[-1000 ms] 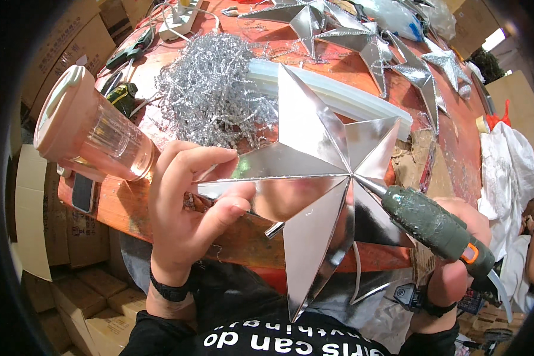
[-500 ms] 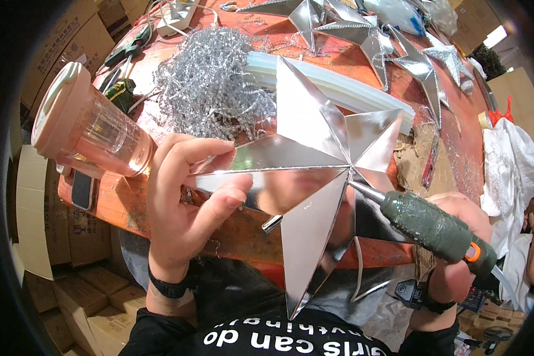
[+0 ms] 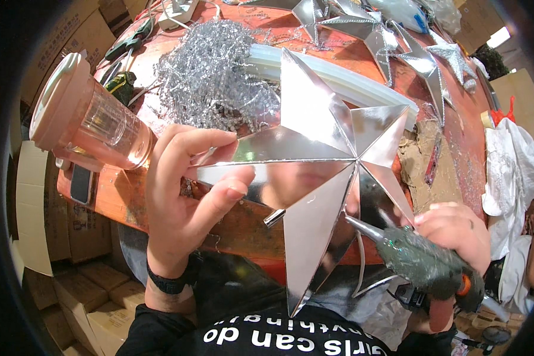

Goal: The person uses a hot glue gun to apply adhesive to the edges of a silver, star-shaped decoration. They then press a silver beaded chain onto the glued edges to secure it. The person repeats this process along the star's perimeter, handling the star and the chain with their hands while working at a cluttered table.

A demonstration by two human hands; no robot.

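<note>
My left hand (image 3: 187, 193) pinches one tip of a large shiny silver five-pointed star (image 3: 311, 231) between thumb and fingers, holding it up over the table edge. The star has folded, mirror-like faces whose ridges meet at its centre. A dark green glue gun (image 3: 424, 258) is gripped in my right hand (image 3: 457, 237), to the right of the star. Its nozzle lies near the ridge of the star's lower point; whether it touches is unclear. A small metal tube end (image 3: 273, 218) shows beside the star's lower left edge.
On the red table (image 3: 124, 199) are a pink-lidded cup (image 3: 110, 127), a phone (image 3: 82, 183), a heap of silver tinsel (image 3: 210, 77), translucent glue sticks (image 3: 338, 80) and cardboard (image 3: 430, 166). More silver stars (image 3: 418, 59) lie at the back right. Cartons (image 3: 65, 219) stand left.
The glue gun's nozzle has moved from the star's centre downward, and the gun has turned and lowered with my right hand. The star has shifted slightly up and right.
</note>
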